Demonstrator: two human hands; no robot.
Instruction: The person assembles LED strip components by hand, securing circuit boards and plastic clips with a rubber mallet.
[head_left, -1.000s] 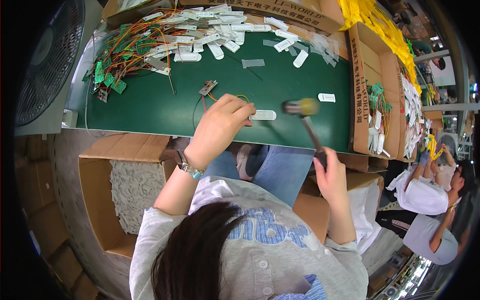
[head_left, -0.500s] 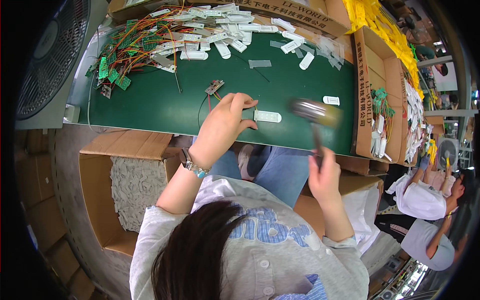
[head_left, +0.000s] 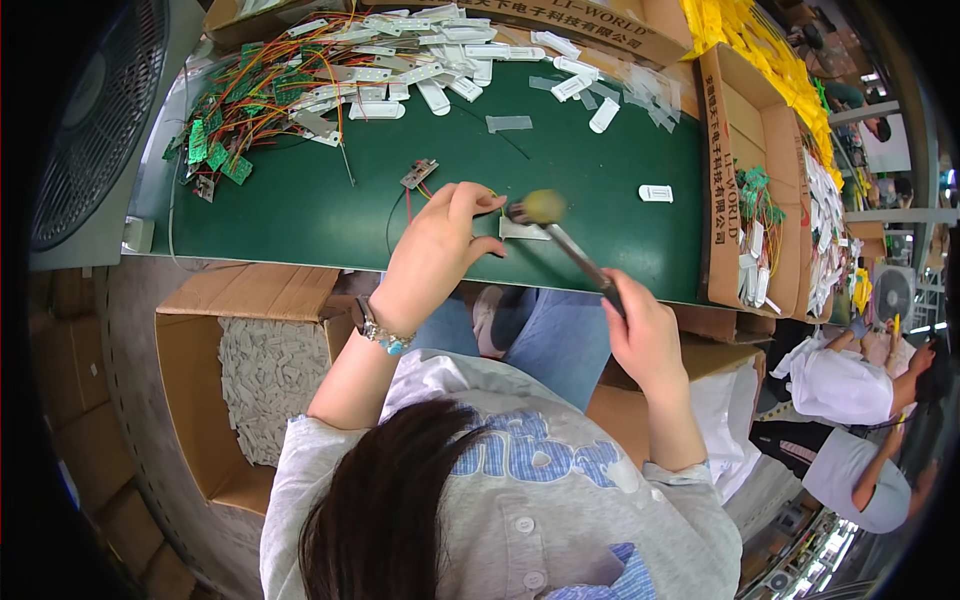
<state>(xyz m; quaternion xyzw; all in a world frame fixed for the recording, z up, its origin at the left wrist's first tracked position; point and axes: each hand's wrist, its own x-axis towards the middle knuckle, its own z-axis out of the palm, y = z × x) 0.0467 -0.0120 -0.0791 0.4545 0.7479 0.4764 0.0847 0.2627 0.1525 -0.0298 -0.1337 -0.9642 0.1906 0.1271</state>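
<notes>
My right hand grips a hammer by its dark handle. Its yellowish head, blurred by motion, is over a small white plastic strip on the green table and partly covers it. Around the strip's left end my left hand is held with thumb and forefinger apart, one on either side. Between them I see nothing gripped; the other fingers are partly hidden. A small circuit board with red and yellow wires lies just beyond the left hand.
White strips and green circuit boards with wires are heaped along the table's far side. One white piece lies to the right. A carton of parts borders the right edge; a fan stands left, an open carton below.
The hammer has swung left and its head has come over the white strip. My right hand has turned with it, while my left hand stays beside the strip.
</notes>
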